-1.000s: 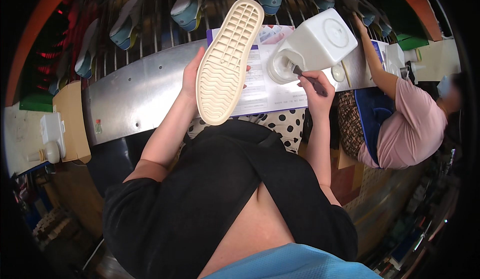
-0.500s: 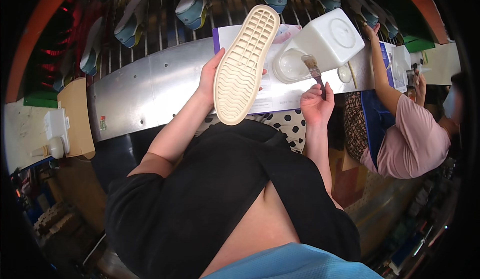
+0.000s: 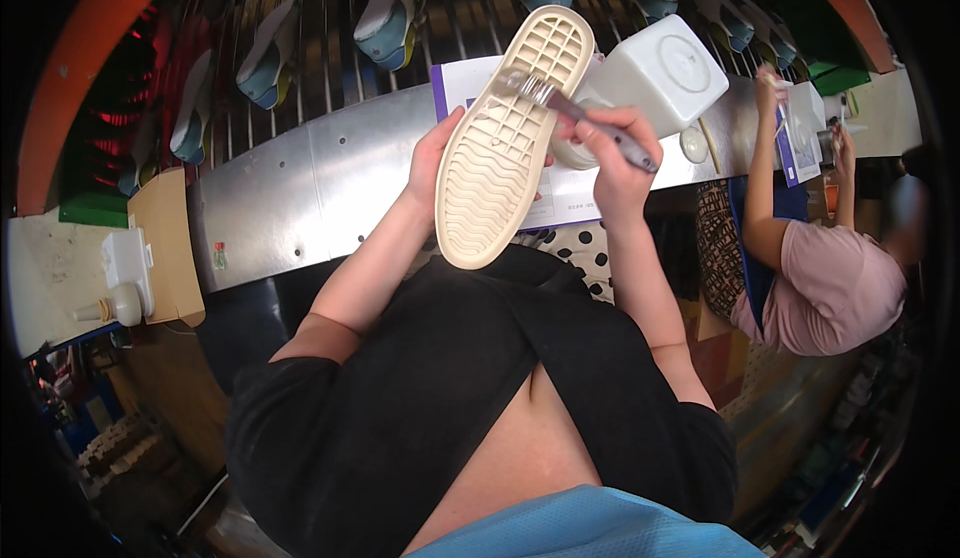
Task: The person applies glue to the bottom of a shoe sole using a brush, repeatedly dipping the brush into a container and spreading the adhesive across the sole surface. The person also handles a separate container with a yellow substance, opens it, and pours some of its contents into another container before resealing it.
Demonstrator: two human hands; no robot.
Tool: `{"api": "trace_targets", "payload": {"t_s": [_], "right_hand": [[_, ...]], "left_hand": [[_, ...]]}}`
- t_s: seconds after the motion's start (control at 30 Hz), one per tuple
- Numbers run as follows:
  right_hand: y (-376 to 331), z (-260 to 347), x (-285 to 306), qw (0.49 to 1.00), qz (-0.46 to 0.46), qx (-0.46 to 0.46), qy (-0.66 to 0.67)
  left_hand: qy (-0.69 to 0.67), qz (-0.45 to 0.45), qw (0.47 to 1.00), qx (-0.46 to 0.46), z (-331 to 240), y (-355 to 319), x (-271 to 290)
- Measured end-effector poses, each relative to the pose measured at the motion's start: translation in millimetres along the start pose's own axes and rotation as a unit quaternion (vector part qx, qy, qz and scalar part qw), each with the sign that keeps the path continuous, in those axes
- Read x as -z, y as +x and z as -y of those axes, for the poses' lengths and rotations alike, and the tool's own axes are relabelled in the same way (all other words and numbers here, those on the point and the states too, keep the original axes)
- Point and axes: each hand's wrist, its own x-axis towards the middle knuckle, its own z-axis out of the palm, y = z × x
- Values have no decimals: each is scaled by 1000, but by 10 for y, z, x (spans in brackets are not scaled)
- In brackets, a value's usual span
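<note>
My left hand grips a cream shoe sole by its left edge, its fingers wrapped behind it. The sole is tilted, its gridded and wavy inner face turned up toward me. A paint brush with a dark handle is held in my right hand. Its blurred bristles lie over the gridded part of the sole, at its left edge. Behind the brush and my right hand, a clear round container is partly hidden beside a white plastic jug lying on its side.
A metal table bears printed sheets under the jug. Beyond it, several blue-soled shoes stand on a roller rack. A small round lid and a stick lie right of the jug. At the right, a co-worker works with both hands.
My right hand has brought the brush from the clear container leftward onto the sole. The sole has shifted slightly right and down. The co-worker's raised hand has come down.
</note>
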Motion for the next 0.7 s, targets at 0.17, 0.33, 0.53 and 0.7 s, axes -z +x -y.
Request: {"api": "trace_targets", "payload": {"t_s": [0.17, 0.33, 0.53, 0.7], "right_hand": [[473, 27, 122, 994, -89, 59, 21], [378, -5, 56, 998, -56, 10, 41], [-60, -111, -219, 996, 54, -46, 45], [-350, -117, -369, 991, 128, -11, 28]], "left_hand": [[5, 17, 1000, 26, 2, -18, -76], [33, 13, 999, 0, -11, -12, -51], [9, 10, 999, -53, -152, 93, 7], [62, 20, 994, -87, -232, 156, -12]]}}
